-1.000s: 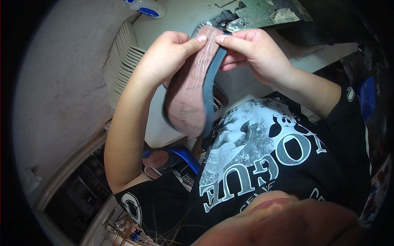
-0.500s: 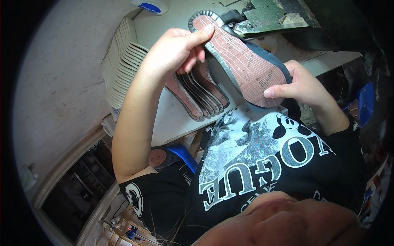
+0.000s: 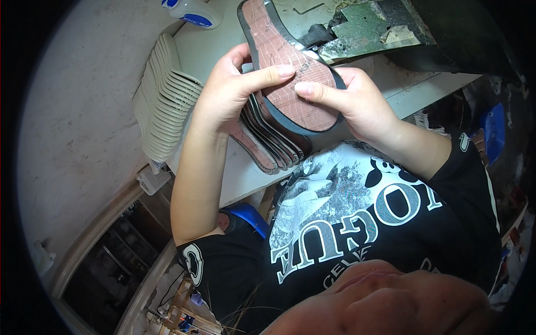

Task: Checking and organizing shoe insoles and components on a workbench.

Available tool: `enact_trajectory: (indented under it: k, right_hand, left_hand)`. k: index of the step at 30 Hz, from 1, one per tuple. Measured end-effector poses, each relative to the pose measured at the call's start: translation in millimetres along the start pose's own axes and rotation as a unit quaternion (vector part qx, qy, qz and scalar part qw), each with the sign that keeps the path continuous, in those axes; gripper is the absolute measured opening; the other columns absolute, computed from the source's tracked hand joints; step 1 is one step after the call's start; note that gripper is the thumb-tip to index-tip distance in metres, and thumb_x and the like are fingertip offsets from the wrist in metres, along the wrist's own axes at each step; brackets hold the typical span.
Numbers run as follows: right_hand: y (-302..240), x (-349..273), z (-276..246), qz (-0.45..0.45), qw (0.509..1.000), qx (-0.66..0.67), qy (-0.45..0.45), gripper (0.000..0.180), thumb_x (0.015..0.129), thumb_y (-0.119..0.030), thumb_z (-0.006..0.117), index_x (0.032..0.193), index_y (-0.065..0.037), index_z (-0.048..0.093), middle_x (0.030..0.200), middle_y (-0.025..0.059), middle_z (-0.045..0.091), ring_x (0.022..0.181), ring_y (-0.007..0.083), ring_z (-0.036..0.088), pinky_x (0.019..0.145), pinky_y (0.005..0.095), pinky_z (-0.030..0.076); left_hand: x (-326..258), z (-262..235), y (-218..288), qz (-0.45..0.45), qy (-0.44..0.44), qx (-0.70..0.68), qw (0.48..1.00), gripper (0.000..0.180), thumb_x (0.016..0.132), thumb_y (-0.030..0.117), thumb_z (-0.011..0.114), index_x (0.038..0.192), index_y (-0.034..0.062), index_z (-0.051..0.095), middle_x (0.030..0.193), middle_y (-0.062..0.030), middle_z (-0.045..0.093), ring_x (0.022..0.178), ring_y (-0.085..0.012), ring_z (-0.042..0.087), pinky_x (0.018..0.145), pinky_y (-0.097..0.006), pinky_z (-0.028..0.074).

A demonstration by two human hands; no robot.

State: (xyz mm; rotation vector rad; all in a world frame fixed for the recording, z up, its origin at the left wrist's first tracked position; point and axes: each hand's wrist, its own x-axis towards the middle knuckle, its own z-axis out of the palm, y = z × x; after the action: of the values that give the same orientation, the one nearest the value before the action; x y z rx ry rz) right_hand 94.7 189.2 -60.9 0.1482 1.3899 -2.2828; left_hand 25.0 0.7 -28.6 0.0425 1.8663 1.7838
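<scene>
A shoe insole [image 3: 285,53], pinkish-brown with pale grid lines and a black edge, is held up over the table between both hands. My left hand [image 3: 231,84] grips its left edge near the middle, thumb laid across the face. From the right, my right hand [image 3: 363,103] holds the wider part, its thumb on the face close to the left thumb. The fingers behind the insole are mostly hidden. Below my left hand, several similar insoles [image 3: 254,146] stand leaning together in a row on the pale table [image 3: 237,190], partly covered by the held one.
Nested beige soles [image 3: 167,100] are stacked along the wall at the left. A white bottle [image 3: 195,12] with a blue label is at the far left. A worn green plate [image 3: 382,28] and a small black piece [image 3: 318,35] sit at the back. Blue containers [image 3: 252,216] show below table level.
The insole has swung more upright and shifted left and nearer the row. My left hand moved down its edge; my right hand moved left and up, bringing the thumbs close.
</scene>
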Motion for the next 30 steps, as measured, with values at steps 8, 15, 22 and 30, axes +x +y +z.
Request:
enact_trajectory:
  k: [8,15,22,30]
  right_hand:
    - [11,-18,-1,0.136,0.986,0.057,-0.073,0.028,0.089,-0.018,0.066,0.103,0.006,0.062,0.086,0.0148,0.068,0.076,0.018,0.069,0.068,0.0264,0.057]
    - [7,-13,8,0.103,0.989,0.094,-0.047,0.03,0.092,-0.018,0.061,0.11,0.005,0.058,0.089,0.0167,0.068,0.077,0.0209,0.07,0.07,0.0274,0.058]
    - [3,-6,12,0.068,0.992,0.11,-0.015,0.033,0.093,-0.023,0.061,0.109,0.007,0.062,0.096,0.0186,0.068,0.084,0.0213,0.07,0.074,0.0283,0.057]
    - [-9,0,10,0.085,0.988,0.126,-0.01,0.036,0.096,-0.027,0.057,0.109,0.007,0.062,0.104,0.0168,0.068,0.086,0.0216,0.07,0.076,0.0284,0.058]
  left_hand:
    - [-4,1,13,-0.078,0.042,0.075,0.993,0.062,0.071,0.024,0.083,0.112,-0.0129,0.055,0.102,-0.0192,0.065,0.094,-0.0217,0.065,0.085,-0.031,0.051]
    - [37,-31,27,0.151,-0.153,0.34,0.915,0.065,0.075,0.027,0.077,0.131,0.0052,0.054,0.132,-0.0126,0.054,0.124,-0.0225,0.047,0.104,-0.036,0.037]
    - [49,-45,45,0.005,-0.25,0.31,0.917,0.04,0.084,0.027,0.071,0.113,0.0039,0.059,0.1,-0.0024,0.062,0.095,-0.0117,0.056,0.08,-0.027,0.048]
    - [18,-46,38,0.007,-0.164,0.348,0.923,0.034,0.087,0.025,0.068,0.111,0.0033,0.058,0.095,-0.0023,0.061,0.089,-0.0105,0.055,0.078,-0.026,0.047]
